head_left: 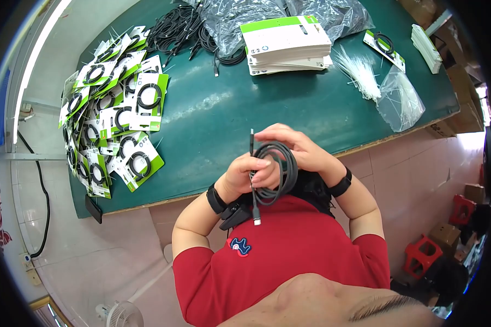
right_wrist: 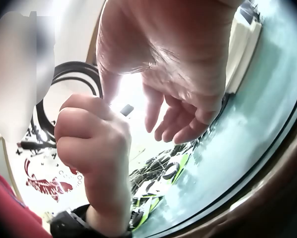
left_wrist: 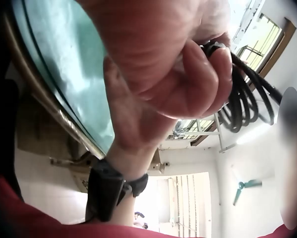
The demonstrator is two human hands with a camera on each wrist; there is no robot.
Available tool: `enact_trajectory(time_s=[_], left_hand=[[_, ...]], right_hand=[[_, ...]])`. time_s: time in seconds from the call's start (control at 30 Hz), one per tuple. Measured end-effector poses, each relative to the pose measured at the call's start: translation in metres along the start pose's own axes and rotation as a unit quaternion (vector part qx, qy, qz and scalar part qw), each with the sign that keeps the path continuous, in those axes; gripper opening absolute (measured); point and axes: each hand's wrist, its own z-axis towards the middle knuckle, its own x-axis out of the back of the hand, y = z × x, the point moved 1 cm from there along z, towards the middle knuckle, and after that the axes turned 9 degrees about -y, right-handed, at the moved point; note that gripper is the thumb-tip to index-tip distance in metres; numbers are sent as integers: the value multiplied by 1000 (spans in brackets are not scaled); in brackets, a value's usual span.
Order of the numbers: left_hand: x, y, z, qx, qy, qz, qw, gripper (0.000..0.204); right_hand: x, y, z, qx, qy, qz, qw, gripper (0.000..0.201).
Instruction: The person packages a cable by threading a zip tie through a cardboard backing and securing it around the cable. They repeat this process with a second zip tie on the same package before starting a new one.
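Observation:
A black cable wound into a coil (head_left: 290,173) is held up in front of the red shirt, past the table edge. My left hand (head_left: 239,175) grips it, fingers curled round the strands in the left wrist view. One plug (head_left: 257,218) with a light metal tip hangs below that hand; the other end (head_left: 251,143) points up above it. Beside the coil is my right hand (head_left: 311,155), its fingers extended across behind the loop's top. In the right wrist view its thumb (right_wrist: 109,85) comes down at the coil and the left fist, while the other fingers hang loosely apart.
Carded cables (head_left: 123,117) are heaped on the table's left. Behind lie loose black cables (head_left: 174,30), clear plastic bags (head_left: 234,22) and a stack of cards (head_left: 286,41). White zip ties (head_left: 360,76), a bag (head_left: 401,101) and one carded cable (head_left: 384,48) lie right.

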Motion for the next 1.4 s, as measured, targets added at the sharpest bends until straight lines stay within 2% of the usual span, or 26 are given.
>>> enact_trajectory(time_s=[0.1,0.17,0.27,0.3,0.37,0.4,0.43,0.5,0.53,0.57,0.63,0.67,0.7,0.8,0.83,0.93,0.97,1.03,1.07,1.1,1.2,1.23,1.33,1.4], left_hand=[[-1,-1,5,29,-50,-79,995,46],[-1,-4,9,44,-75,-118,989,47],[1,-13,16,-12,-105,-150,983,46],[2,-14,16,-11,-107,-150,983,46],[3,-14,18,-6,-69,-254,965,40],[3,-14,19,-3,-49,-305,951,40],[2,-13,21,1,-51,-305,951,40],[3,-9,22,-23,47,-314,948,35],[3,-7,23,-36,96,-316,943,37],[5,-8,22,-33,93,-316,944,37],[16,-13,16,-63,194,-91,975,34],[18,-15,14,-77,241,24,967,38],[15,-16,15,-75,240,24,968,38],[-3,-12,20,-244,325,134,904,49],[-6,-11,23,-243,324,134,905,49],[-13,-6,29,-311,268,92,907,61],[-15,-7,33,-311,268,93,907,61],[-19,-10,46,-309,283,202,885,59],[-19,-10,51,-307,290,254,870,59],[-16,-8,53,-307,289,254,870,59],[-4,0,55,-310,347,300,833,54],[0,1,55,-311,348,300,832,54],[12,4,59,-316,328,195,869,47],[9,3,67,-320,336,174,869,45]], right_hand=[[-7,1,12,25,-129,185,974,35],[-7,-5,14,34,-140,199,969,37],[-10,-16,18,52,-168,226,958,39],[-11,-17,18,34,-127,257,957,38],[-12,-19,18,1,-43,319,947,36],[-12,-17,18,2,-39,316,948,36],[-10,-12,18,6,38,280,959,30],[-7,-6,16,15,192,202,960,20],[-6,-7,16,17,196,200,960,20],[-4,-9,16,8,230,195,953,19],[-3,-12,16,-11,297,185,937,19],[-3,-13,16,-11,299,185,936,19],[-2,-14,16,-15,299,181,937,19],[-4,-15,19,-21,300,173,938,21],[-6,-14,20,-17,306,184,934,20],[-11,-14,25,-10,316,206,926,19],[-11,-14,28,-4,323,257,911,18],[-11,-13,32,7,336,357,872,17],[-12,-12,32,8,336,357,871,17],[-13,-9,32,10,325,357,876,17],[-17,-7,30,11,300,355,885,17],[-17,-15,29,30,312,343,886,19],[-16,-27,31,68,334,315,885,24],[-14,-26,33,109,377,253,884,34]])
